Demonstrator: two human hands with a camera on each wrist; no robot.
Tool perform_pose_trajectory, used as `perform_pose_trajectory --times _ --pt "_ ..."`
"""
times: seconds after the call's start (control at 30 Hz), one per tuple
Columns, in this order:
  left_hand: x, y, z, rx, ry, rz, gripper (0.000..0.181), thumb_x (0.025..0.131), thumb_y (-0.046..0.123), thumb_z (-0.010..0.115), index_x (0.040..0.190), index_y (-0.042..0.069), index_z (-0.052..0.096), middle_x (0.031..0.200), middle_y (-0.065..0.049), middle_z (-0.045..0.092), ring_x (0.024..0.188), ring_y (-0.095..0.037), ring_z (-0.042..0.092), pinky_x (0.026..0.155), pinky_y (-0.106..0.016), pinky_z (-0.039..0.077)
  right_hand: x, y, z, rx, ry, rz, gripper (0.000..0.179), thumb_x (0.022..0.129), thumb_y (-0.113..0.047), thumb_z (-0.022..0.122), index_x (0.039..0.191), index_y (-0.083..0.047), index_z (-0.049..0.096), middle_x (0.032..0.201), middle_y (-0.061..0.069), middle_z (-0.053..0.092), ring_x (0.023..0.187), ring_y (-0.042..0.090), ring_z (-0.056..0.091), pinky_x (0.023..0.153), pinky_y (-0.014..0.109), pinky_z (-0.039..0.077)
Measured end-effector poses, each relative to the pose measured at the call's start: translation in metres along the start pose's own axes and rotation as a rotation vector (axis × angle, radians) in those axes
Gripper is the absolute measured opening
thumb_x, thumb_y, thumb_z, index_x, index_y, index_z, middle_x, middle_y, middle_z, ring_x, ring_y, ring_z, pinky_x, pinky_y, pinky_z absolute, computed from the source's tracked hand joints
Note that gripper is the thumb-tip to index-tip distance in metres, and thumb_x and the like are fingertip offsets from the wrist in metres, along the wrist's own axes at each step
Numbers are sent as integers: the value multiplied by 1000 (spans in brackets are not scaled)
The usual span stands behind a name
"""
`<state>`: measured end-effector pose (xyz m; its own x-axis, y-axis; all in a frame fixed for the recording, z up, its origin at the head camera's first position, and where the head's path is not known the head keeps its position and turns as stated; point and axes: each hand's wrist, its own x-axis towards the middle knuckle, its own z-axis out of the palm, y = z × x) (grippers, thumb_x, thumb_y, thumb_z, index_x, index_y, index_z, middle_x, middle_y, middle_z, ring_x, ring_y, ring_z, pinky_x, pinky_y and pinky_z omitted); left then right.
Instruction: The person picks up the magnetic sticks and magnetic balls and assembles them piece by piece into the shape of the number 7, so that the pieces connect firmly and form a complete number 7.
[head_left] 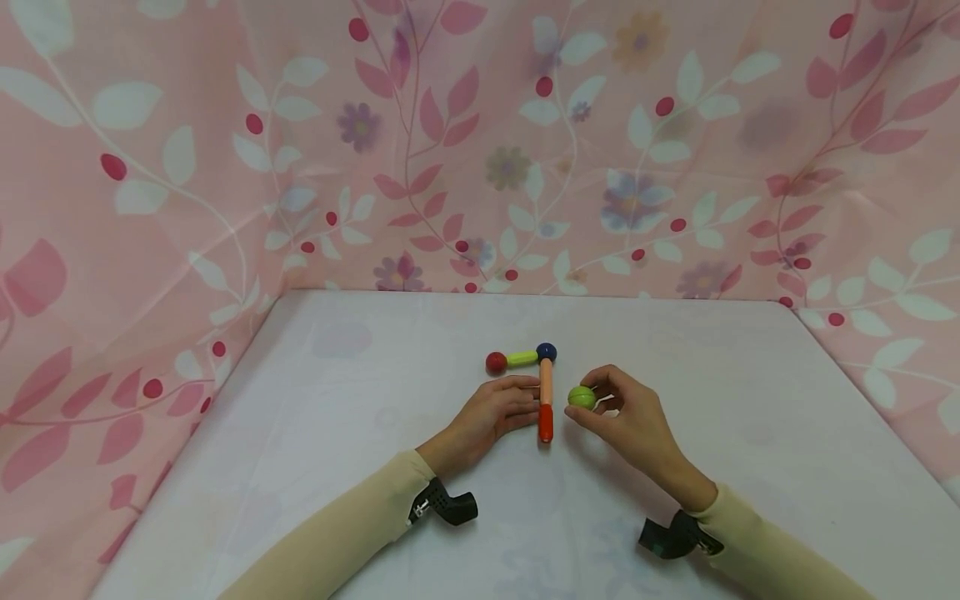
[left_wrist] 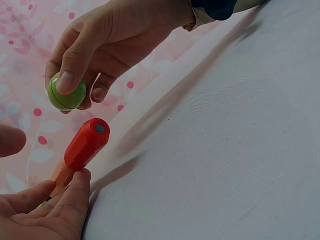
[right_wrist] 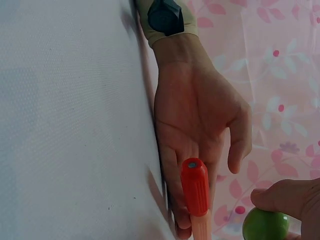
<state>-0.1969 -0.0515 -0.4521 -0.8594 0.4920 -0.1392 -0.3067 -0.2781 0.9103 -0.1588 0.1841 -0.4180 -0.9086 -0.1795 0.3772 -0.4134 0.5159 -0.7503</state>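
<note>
My right hand (head_left: 637, 421) pinches a green ball (head_left: 581, 397) between thumb and fingers, just right of a magnetic building rod that is orange with a red end. This rod (head_left: 546, 387) points toward me from a dark blue ball (head_left: 546, 352). From the same ball a yellow-green rod (head_left: 522, 358) runs left to a red ball (head_left: 496, 362). Beside the orange and red rod lies my left hand (head_left: 480, 418), palm turned inward, its fingers nearly straight and fingertips right at the rod. In the left wrist view, the rod's red end (left_wrist: 87, 144) shows a small metallic tip below the green ball (left_wrist: 66, 94).
A white-covered table (head_left: 337, 400) carries the pieces. Behind it and along its sides hangs a pink floral cloth (head_left: 450, 150). Each wrist wears a small black camera, one on the left (head_left: 442, 504) and one on the right (head_left: 678, 535).
</note>
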Motion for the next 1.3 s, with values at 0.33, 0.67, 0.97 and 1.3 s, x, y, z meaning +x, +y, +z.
perform_pose_trajectory --times 0.33,0.67,0.97,1.3 --pt "0 0 0 6 -14 26 48 102 10 56 147 -6 51 146 -19 54 124 -27 59 110 -42 44 -4 -2 5 33 -15 -13 34 82 -12 91 105 -10 67 96 -1 68 83 20 65 73 30 58" --pt "1 -1 0 0 -26 28 50 102 9 55 149 -7 48 147 -21 52 125 -26 58 110 -42 44 -10 -5 11 63 -57 -39 34 83 -10 91 107 -9 67 100 -1 68 84 19 65 74 35 60" --pt "2 0 1 -5 -29 38 50 103 10 52 149 -7 47 147 -21 52 129 -28 56 112 -42 42 -14 -4 17 76 -72 -64 35 80 -6 92 105 -9 67 96 -2 69 83 18 66 71 34 61" --pt "1 0 0 -10 -32 35 51 100 8 54 149 -8 47 147 -21 53 129 -28 56 113 -44 40 -20 -7 23 94 -115 -55 34 81 -7 91 104 -9 66 94 -3 68 81 16 66 72 34 60"
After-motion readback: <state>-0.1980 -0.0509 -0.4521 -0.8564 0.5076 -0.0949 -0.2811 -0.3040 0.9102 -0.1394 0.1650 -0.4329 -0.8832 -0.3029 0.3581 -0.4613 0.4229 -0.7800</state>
